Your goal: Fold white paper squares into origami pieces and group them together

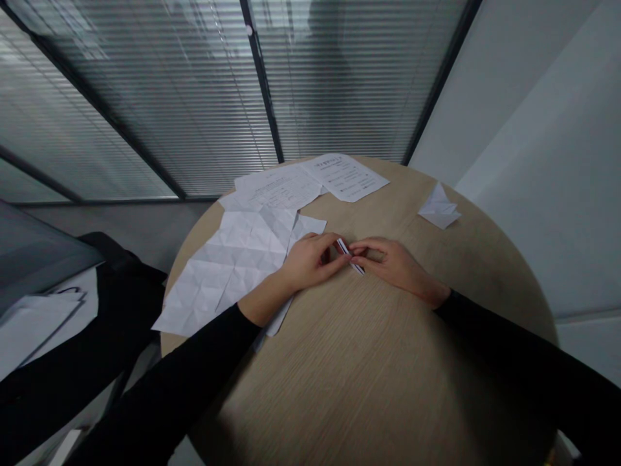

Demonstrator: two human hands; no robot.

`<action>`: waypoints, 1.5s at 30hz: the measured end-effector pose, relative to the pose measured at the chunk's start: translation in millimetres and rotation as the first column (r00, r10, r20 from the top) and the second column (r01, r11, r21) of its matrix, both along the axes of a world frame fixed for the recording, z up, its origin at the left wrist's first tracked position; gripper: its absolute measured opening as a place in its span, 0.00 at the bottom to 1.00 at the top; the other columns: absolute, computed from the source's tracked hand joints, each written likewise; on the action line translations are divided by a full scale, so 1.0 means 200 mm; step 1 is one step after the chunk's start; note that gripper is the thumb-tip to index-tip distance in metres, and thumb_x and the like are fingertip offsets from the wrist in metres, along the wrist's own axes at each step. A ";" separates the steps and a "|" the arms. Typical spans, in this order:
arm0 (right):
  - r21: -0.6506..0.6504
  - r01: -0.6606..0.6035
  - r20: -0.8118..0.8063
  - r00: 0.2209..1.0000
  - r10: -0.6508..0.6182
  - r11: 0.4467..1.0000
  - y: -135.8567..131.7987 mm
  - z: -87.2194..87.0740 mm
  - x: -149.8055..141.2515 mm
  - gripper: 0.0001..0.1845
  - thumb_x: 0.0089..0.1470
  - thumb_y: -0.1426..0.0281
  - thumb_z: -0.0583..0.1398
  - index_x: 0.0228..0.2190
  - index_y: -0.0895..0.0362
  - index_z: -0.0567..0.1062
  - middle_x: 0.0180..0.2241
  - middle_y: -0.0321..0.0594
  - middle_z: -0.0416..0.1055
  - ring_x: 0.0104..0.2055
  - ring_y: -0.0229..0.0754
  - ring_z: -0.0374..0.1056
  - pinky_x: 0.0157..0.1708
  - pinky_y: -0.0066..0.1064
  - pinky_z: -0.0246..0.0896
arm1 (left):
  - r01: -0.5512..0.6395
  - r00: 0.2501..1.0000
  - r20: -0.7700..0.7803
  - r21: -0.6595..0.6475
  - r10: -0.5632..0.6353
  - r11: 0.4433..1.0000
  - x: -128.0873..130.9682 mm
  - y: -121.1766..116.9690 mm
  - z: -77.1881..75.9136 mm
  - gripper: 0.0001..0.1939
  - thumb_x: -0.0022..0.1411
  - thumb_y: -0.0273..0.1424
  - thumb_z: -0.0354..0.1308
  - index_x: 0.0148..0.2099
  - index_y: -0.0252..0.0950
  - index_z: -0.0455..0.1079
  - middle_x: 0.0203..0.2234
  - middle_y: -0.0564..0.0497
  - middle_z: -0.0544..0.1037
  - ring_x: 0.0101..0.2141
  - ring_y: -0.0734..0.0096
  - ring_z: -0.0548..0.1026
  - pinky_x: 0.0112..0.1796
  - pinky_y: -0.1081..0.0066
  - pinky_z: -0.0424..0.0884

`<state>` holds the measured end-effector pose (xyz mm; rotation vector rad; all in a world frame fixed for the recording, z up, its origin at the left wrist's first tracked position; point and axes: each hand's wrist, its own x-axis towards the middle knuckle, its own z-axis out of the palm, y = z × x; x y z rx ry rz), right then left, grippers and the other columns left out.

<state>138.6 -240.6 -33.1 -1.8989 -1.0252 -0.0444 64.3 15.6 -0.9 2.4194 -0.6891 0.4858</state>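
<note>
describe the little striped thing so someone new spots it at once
On the curved-edged wooden table, find where the left hand and right hand meet. At their fingertips is a small, narrow, slanting strip. Its dark and white stripes set it apart from the larger creased paper and printed sheets.

The left hand [313,262] and right hand [391,264] partly hide the narrow striped piece [343,246] — its full shape can't be told. Print on the lettered sheets [343,178] is too small to read; picture edges crop 2 black sleeves [189,382].
</note>
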 end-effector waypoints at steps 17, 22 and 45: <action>-0.050 0.063 0.203 0.978 -0.051 0.997 0.03 0.04 -0.05 0.12 0.68 0.69 0.71 0.51 0.45 0.87 0.41 0.37 0.88 0.44 0.51 0.85 0.52 0.46 0.81 | -0.004 0.999 -0.046 -0.020 0.003 1.000 0.01 0.01 -0.01 0.16 0.79 0.46 0.62 0.52 0.37 0.77 0.32 0.51 0.82 0.32 0.66 0.79 0.41 0.63 0.74; -0.046 0.088 0.202 0.976 -0.077 0.995 0.04 0.08 -0.08 0.09 0.68 0.69 0.70 0.49 0.48 0.87 0.40 0.38 0.87 0.40 0.49 0.83 0.46 0.43 0.79 | -0.022 0.998 -0.061 0.011 0.023 1.000 0.01 0.01 -0.02 0.14 0.76 0.42 0.61 0.52 0.38 0.74 0.36 0.49 0.84 0.35 0.64 0.81 0.45 0.61 0.75; 0.084 0.211 0.176 0.959 -0.223 0.974 0.00 0.09 -0.08 0.05 0.65 0.71 0.66 0.41 0.48 0.81 0.38 0.37 0.84 0.39 0.48 0.81 0.42 0.39 0.77 | 0.008 1.000 0.018 -0.038 -0.007 0.999 0.02 0.03 -0.04 0.16 0.73 0.31 0.61 0.60 0.40 0.73 0.38 0.51 0.84 0.39 0.62 0.82 0.52 0.58 0.77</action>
